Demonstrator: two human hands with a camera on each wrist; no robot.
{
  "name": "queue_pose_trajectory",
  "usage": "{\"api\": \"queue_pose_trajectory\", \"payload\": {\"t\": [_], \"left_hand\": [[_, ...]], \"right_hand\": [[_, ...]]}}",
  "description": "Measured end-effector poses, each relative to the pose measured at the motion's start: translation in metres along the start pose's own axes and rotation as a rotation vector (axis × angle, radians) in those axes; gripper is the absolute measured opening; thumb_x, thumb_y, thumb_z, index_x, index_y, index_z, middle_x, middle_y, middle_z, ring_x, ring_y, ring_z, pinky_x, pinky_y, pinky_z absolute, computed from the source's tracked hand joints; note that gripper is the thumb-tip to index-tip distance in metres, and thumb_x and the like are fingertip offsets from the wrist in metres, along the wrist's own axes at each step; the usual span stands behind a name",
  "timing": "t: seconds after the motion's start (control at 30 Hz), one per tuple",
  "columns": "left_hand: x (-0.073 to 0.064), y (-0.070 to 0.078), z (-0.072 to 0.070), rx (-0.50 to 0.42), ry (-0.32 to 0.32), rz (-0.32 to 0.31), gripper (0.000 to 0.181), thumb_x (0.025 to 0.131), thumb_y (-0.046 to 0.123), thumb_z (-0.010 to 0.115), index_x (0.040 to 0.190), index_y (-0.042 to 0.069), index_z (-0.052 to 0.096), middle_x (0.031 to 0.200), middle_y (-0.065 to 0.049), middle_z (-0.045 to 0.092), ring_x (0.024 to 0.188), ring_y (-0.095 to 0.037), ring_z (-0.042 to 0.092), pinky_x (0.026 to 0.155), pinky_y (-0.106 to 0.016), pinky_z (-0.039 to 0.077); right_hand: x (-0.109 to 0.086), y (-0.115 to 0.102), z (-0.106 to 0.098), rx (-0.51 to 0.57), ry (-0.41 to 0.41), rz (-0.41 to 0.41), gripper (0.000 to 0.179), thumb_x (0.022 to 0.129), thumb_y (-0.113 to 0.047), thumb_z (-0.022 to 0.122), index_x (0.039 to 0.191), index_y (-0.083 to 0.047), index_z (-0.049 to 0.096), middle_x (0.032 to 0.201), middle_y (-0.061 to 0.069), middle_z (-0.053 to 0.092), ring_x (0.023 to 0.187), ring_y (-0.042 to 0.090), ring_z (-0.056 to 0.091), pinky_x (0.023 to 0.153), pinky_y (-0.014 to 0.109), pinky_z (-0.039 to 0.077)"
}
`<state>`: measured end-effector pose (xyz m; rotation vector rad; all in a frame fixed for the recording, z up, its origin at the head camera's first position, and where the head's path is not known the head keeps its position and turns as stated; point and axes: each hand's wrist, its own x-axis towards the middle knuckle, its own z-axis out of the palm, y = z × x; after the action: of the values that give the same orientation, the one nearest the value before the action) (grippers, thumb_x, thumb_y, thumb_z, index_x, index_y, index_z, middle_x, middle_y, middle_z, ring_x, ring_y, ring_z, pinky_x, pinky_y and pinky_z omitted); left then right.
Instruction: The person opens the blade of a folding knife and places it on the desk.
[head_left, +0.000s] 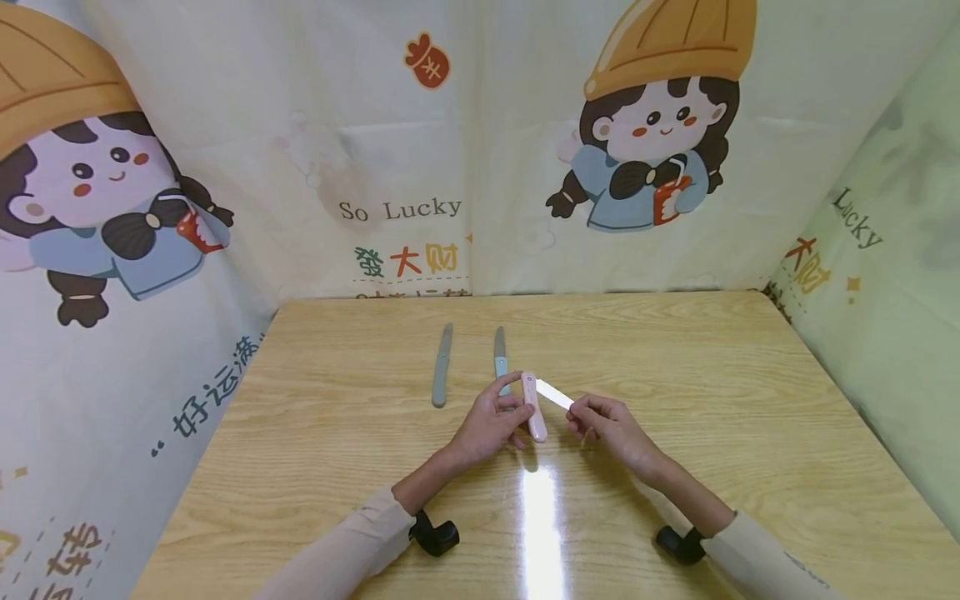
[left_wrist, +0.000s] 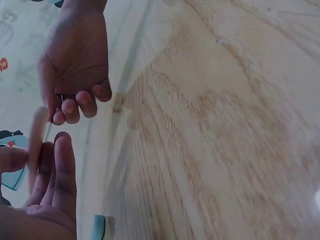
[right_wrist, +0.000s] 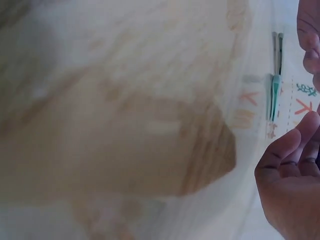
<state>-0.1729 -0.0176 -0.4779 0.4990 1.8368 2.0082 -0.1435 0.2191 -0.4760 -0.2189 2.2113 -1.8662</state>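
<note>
Over the middle of the table, my left hand (head_left: 486,423) grips the pink handle of a folding knife (head_left: 536,412) between thumb and fingers. The knife's blade (head_left: 555,395) stands out at an angle from the handle's top, catching bright light. My right hand (head_left: 617,435) pinches that blade near its free end. In the left wrist view the pink handle (left_wrist: 36,137) shows edge-on, with the right hand (left_wrist: 77,65) close above it. Just behind the left fingers lies a light-blue-handled knife (head_left: 501,343), partly covered by them. The right wrist view cuts off the pink knife.
A grey-blue knife (head_left: 440,379) lies unfolded on the wooden table (head_left: 322,467), left of the light-blue one. Printed cloth (head_left: 517,167) hangs behind the table and along both sides. Black wrist mounts (head_left: 437,535) sit under the sleeves.
</note>
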Motion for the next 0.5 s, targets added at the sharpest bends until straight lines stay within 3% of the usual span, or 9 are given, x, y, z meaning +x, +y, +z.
{"api": "queue_pose_trajectory", "payload": {"t": [0.1, 0.17, 0.3, 0.4, 0.5], "left_hand": [[0.0007, 0.0003, 0.0019, -0.055, 0.005, -0.025, 0.064, 0.103, 0.005, 0.058, 0.155, -0.004, 0.021, 0.101, -0.013, 0.064, 0.079, -0.019, 0.068, 0.068, -0.036, 0.059], [0.0015, 0.0004, 0.0029, -0.055, 0.005, -0.028, 0.060, 0.103, 0.005, 0.058, 0.153, -0.007, 0.027, 0.102, -0.013, 0.061, 0.082, -0.019, 0.068, 0.073, -0.038, 0.059], [0.0013, -0.0008, 0.0026, 0.138, 0.010, 0.054, 0.037, 0.101, 0.006, 0.062, 0.134, -0.011, 0.056, 0.101, -0.010, 0.062, 0.087, -0.015, 0.063, 0.079, -0.036, 0.056], [0.0004, -0.0015, 0.0014, 0.274, 0.028, 0.126, 0.028, 0.100, 0.009, 0.066, 0.125, -0.005, 0.068, 0.091, -0.006, 0.060, 0.079, -0.012, 0.053, 0.069, -0.026, 0.047], [0.0000, -0.0012, 0.0013, 0.255, 0.002, 0.131, 0.032, 0.101, 0.012, 0.065, 0.131, 0.000, 0.067, 0.078, -0.011, 0.057, 0.065, -0.014, 0.047, 0.058, -0.024, 0.040]], "right_hand": [[-0.0015, 0.0033, 0.0007, 0.001, -0.007, 0.005, 0.035, 0.108, -0.019, 0.051, 0.104, 0.015, 0.059, 0.088, 0.015, 0.063, 0.077, 0.017, 0.057, 0.064, 0.026, 0.046], [-0.0022, 0.0052, 0.0007, 0.000, -0.014, 0.013, 0.036, 0.109, -0.021, 0.051, 0.105, 0.014, 0.059, 0.089, 0.015, 0.063, 0.077, 0.018, 0.057, 0.064, 0.026, 0.046], [-0.0032, 0.0062, -0.0008, -0.078, 0.021, 0.001, 0.037, 0.109, -0.026, 0.052, 0.112, 0.010, 0.064, 0.099, 0.019, 0.064, 0.083, 0.024, 0.060, 0.064, 0.029, 0.049], [-0.0028, 0.0060, -0.0029, -0.152, 0.074, -0.015, 0.038, 0.108, -0.028, 0.055, 0.120, 0.005, 0.067, 0.107, 0.020, 0.066, 0.090, 0.030, 0.065, 0.064, 0.032, 0.053], [-0.0018, 0.0063, -0.0040, -0.172, 0.114, -0.018, 0.039, 0.106, -0.028, 0.057, 0.124, 0.005, 0.067, 0.108, 0.020, 0.068, 0.092, 0.032, 0.067, 0.063, 0.033, 0.054]]}}
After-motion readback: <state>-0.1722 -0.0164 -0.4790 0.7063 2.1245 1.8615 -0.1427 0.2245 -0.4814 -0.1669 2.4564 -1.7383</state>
